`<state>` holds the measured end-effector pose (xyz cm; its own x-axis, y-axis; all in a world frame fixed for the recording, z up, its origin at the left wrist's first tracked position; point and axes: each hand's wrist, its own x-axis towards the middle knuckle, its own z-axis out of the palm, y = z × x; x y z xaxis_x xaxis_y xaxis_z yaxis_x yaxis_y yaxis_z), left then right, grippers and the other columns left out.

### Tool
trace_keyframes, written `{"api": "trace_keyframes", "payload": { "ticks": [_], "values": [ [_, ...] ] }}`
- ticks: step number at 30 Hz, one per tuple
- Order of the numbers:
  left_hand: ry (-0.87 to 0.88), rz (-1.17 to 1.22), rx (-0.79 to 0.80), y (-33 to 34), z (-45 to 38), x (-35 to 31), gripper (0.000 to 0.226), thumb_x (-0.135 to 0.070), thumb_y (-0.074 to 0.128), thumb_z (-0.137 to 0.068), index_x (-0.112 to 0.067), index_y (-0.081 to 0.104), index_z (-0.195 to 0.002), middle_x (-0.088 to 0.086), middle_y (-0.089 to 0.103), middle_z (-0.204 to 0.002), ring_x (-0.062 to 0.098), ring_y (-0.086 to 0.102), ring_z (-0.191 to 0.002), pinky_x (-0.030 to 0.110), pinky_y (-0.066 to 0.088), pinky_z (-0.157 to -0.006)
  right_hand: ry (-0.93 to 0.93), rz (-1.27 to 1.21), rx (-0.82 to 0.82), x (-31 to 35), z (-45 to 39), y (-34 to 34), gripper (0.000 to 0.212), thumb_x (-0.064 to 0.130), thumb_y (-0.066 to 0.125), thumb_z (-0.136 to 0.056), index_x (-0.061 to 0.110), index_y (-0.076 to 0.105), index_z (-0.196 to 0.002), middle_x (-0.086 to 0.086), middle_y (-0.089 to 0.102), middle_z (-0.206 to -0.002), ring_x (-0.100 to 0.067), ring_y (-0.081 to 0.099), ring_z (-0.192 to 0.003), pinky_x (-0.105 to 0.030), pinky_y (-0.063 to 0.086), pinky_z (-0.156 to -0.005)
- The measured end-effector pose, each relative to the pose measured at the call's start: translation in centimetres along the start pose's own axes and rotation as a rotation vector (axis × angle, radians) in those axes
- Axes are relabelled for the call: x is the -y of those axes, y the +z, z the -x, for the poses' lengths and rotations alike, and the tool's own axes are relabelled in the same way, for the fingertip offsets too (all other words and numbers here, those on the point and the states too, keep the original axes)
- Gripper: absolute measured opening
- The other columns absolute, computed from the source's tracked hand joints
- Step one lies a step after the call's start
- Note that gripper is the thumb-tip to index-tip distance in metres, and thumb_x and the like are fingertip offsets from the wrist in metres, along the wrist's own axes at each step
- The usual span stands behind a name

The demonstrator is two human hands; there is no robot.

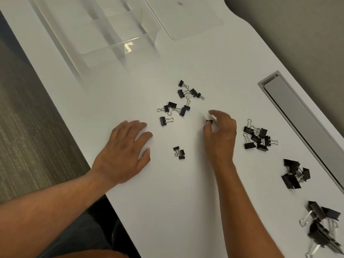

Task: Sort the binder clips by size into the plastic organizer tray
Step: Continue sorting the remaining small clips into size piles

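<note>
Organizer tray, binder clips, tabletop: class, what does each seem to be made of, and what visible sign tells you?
Organizer tray: clear, glossy plastic, by the look; the table shows through its walls and an edge glints.
Binder clips: matt black bodies, probably painted metal, with shiny silver wire handles.
Tabletop: smooth white surface with a soft sheen, perhaps laminate; cannot tell for sure.

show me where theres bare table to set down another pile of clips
Bare table lies between the two forearms, and more between the clear tray and the middle clips. The right side is crowded: three piles run down beside the grey channel.
</note>
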<state>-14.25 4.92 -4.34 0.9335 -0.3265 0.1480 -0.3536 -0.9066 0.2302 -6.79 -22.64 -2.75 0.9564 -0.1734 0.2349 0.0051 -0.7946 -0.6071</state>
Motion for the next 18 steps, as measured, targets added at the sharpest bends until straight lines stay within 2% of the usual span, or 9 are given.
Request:
{"api": "trace_keyframes", "payload": {
  "ticks": [2, 4, 6, 9, 13, 18],
  "values": [
    [-0.002, 0.0, 0.001, 0.0, 0.0, 0.0, 0.04, -0.033, 0.051, -0.1, -0.009, 0.063, -0.13, 0.017, 0.056, -0.143, 0.04, 0.051, -0.135, 0.055, 0.034, -0.119, -0.071, 0.058, 0.006, 0.6, -1.8, 0.3, 0.04, 0.009, 0.061, -0.093, 0.018, 0.065, -0.132, 0.002, 0.067, -0.13, -0.023, 0.052, -0.118, -0.037, 0.045, -0.102],
    [-0.004, 0.003, 0.005, 0.0, 0.0, 0.0, 0.041, -0.034, 0.05, -0.1, -0.009, 0.063, -0.13, 0.016, 0.055, -0.144, 0.04, 0.051, -0.136, 0.055, 0.034, -0.119, -0.117, 0.1, 0.083, 1.0, -3.6, 1.2, 0.051, 0.015, 0.063, -0.095, 0.02, 0.057, -0.145, 0.003, 0.065, -0.136, -0.024, 0.049, -0.123, -0.033, 0.038, -0.102],
    [-0.006, 0.005, 0.006, -0.1, 0.0, 0.0, 0.041, -0.034, 0.049, -0.1, -0.009, 0.063, -0.13, 0.016, 0.055, -0.144, 0.039, 0.05, -0.136, 0.054, 0.034, -0.119, -0.105, 0.104, 0.16, 1.1, -5.3, 2.4, 0.055, 0.02, 0.064, -0.097, 0.023, 0.051, -0.15, 0.005, 0.066, -0.133, -0.023, 0.048, -0.123, -0.03, 0.03, -0.098],
    [-0.004, 0.011, -0.001, -0.1, 0.0, 0.0, 0.04, -0.033, 0.051, -0.1, -0.009, 0.063, -0.129, 0.016, 0.055, -0.143, 0.039, 0.051, -0.135, 0.054, 0.034, -0.12, -0.082, 0.132, 0.153, 1.0, -6.6, 3.5, 0.042, 0.025, 0.062, -0.098, 0.024, 0.059, -0.14, 0.012, 0.072, -0.12, -0.022, 0.054, -0.117, -0.032, 0.029, -0.096],
    [-0.014, 0.024, 0.003, 0.0, 0.0, 0.0, 0.039, -0.033, 0.052, -0.1, -0.009, 0.063, -0.129, 0.016, 0.056, -0.143, 0.039, 0.05, -0.136, 0.054, 0.034, -0.12, -0.107, 0.137, 0.041, 1.1, -4.7, 3.0, 0.024, 0.018, 0.065, -0.094, 0.023, 0.074, -0.116, 0.01, 0.075, -0.103, -0.023, 0.059, -0.108, -0.031, 0.027, -0.095],
    [-0.012, 0.022, 0.002, 0.0, -0.1, 0.0, 0.041, -0.034, 0.049, -0.101, -0.008, 0.063, -0.129, 0.016, 0.056, -0.143, 0.039, 0.051, -0.135, 0.053, 0.033, -0.121, -0.111, 0.13, 0.002, 1.5, 1.7, 1.3, 0.02, 0.012, 0.072, -0.092, 0.022, 0.077, -0.108, 0.011, 0.074, -0.099, -0.026, 0.061, -0.11, -0.047, 0.036, -0.102]
  ]
}}
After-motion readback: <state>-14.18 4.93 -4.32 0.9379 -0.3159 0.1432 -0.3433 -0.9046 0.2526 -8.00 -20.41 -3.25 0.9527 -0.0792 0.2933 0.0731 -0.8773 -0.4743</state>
